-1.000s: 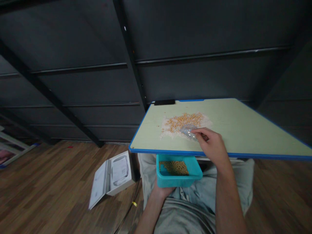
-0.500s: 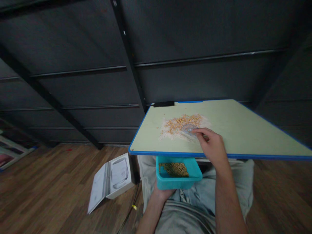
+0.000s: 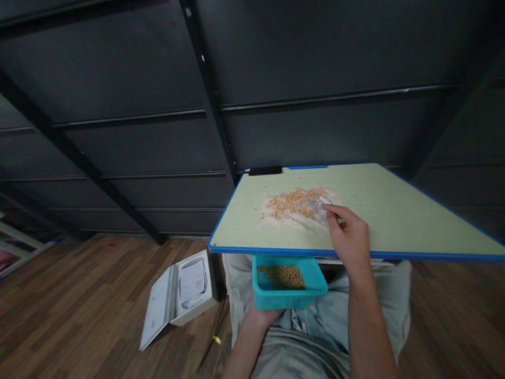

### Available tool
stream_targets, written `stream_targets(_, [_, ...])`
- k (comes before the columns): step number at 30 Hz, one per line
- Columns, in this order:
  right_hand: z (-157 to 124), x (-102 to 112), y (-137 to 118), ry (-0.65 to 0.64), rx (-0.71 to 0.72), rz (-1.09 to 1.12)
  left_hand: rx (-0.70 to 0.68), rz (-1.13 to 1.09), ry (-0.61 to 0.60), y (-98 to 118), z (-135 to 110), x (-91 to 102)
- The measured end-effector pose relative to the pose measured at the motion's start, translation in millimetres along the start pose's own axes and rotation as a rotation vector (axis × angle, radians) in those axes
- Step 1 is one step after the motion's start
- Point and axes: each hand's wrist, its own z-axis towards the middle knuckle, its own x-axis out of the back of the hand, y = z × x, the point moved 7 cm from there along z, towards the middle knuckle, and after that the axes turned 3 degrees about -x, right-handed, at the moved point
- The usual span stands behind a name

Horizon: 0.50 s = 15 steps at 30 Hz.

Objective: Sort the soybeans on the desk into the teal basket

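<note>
My right hand (image 3: 349,231) reaches over the table, thumb and fingers pinched on the edge of a thin, clear, rounded plastic piece (image 3: 316,203) whose exact kind is hard to make out. That piece lies against a patch of yellow soybeans (image 3: 292,200) mixed with pale grains (image 3: 276,221) spread on the tabletop. Below the table's near edge, my left hand (image 3: 266,316) supports a teal plastic container (image 3: 284,301) from underneath, its fingers mostly hidden. Inside the container is a layer of soybeans (image 3: 290,276), heaped away from its left front corner.
The pale green folding table (image 3: 394,210) has a blue rim and a black slot or handle (image 3: 265,170) at its far left. Dark panels (image 3: 315,131) stand behind it. An opened white box (image 3: 193,281) and a cable (image 3: 211,347) lie on the wooden floor to the left.
My right hand has drawn the clear plastic piece to the right and tilted it. My left hand and the teal container have stayed in place.
</note>
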Motion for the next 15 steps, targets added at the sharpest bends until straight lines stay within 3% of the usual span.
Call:
stream_targets(9, [1.1, 0.5, 1.3, 0.007, 0.005, -0.022, 0.009, -0.029, -0.006, 3.7, 0.0, -15.4])
stream_targets(15, [1.2, -1.0, 0.5, -0.019, 0.026, -0.070, 0.032, -0.016, 0.079, 2.6, 0.2, -7.0])
